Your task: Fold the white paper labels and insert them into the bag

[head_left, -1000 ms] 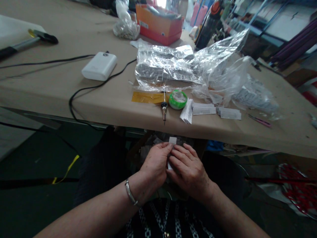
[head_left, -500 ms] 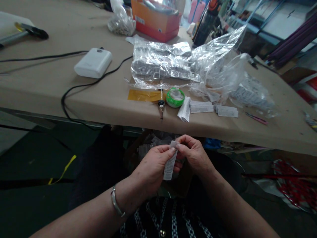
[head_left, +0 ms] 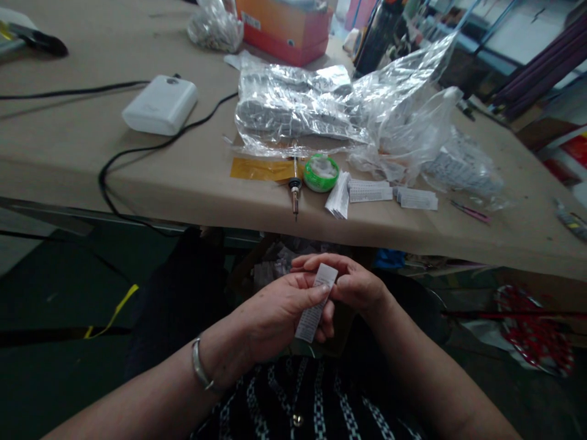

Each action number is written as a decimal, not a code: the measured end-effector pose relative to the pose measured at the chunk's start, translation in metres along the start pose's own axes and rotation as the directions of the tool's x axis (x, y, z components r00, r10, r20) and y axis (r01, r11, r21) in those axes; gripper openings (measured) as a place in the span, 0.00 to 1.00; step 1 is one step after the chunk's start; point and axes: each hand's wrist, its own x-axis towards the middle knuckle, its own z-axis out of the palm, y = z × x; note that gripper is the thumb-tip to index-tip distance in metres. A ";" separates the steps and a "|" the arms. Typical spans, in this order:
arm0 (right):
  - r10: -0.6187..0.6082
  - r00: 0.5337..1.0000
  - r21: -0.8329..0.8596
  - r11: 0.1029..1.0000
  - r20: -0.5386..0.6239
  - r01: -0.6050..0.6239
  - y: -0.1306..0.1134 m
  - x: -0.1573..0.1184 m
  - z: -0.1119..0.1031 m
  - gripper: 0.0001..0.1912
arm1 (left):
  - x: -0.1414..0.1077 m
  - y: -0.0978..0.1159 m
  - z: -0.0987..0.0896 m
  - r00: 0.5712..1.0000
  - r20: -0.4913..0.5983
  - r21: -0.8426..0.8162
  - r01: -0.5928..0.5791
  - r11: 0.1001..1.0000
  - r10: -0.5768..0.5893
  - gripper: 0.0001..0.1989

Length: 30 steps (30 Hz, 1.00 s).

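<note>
A narrow printed paper strip (head_left: 310, 315) lies tilted in my left hand (head_left: 279, 311), pinned under the thumb, below the table's front edge. My right hand (head_left: 358, 281) curves around the strip's upper right side, its fingers stretched behind toward the left hand's fingers; whether it grips anything is hidden. On the table edge above are a fanned bundle of folded papers (head_left: 338, 195), two stacks of printed slips (head_left: 369, 190) (head_left: 417, 198), a green round container (head_left: 321, 173) with white material, and a pen-like tool with a metal tip (head_left: 295, 189).
Clear plastic packaging (head_left: 298, 110) spreads behind the slips. A white box-shaped device (head_left: 161, 105) and black cable (head_left: 132, 150) lie left on the table (head_left: 192, 189). Pink tweezers (head_left: 471, 211) rest at the right. An orange box (head_left: 284, 30) stands at the back.
My right hand has let go of the strip's top end, its fingers now stretched behind it. The strip shows more fully under my left thumb. The view has shifted slightly.
</note>
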 end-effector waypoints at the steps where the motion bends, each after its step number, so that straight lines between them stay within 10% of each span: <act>1: -0.004 1.000 0.022 1.000 0.027 0.003 0.002 0.002 -0.002 0.19 | 0.000 -0.001 0.000 1.000 0.008 0.002 0.010 1.000 -0.010 0.09; 9: -0.027 0.999 0.041 0.999 0.038 0.026 0.010 0.005 -0.004 0.18 | 0.003 -0.006 -0.002 0.999 -0.043 -0.011 -0.005 1.000 0.004 0.09; 13: -0.191 0.969 -0.248 0.957 -0.155 0.149 0.003 -0.002 0.005 0.22 | 0.003 -0.004 -0.004 0.995 -0.074 -0.021 -0.070 0.997 0.068 0.09; 17: -0.481 0.870 -0.859 0.485 -0.107 0.162 -0.005 -0.011 0.016 0.21 | 0.003 0.001 -0.005 0.989 -0.127 -0.020 -0.084 0.996 0.081 0.09; 22: -0.509 0.860 -0.983 0.140 0.033 0.120 -0.007 -0.010 0.024 0.20 | 0.003 0.005 -0.003 0.979 -0.195 -0.027 -0.063 0.998 0.057 0.08; 27: -0.512 0.859 -0.979 0.182 -0.016 0.090 -0.007 -0.005 0.025 0.19 | 0.002 0.003 -0.006 0.977 -0.196 0.000 -0.085 0.996 0.083 0.09; 30: -0.451 0.886 -0.930 0.359 -0.107 0.071 -0.007 -0.001 0.025 0.19 | 0.003 0.003 -0.009 0.973 -0.196 -0.005 -0.121 0.993 0.118 0.10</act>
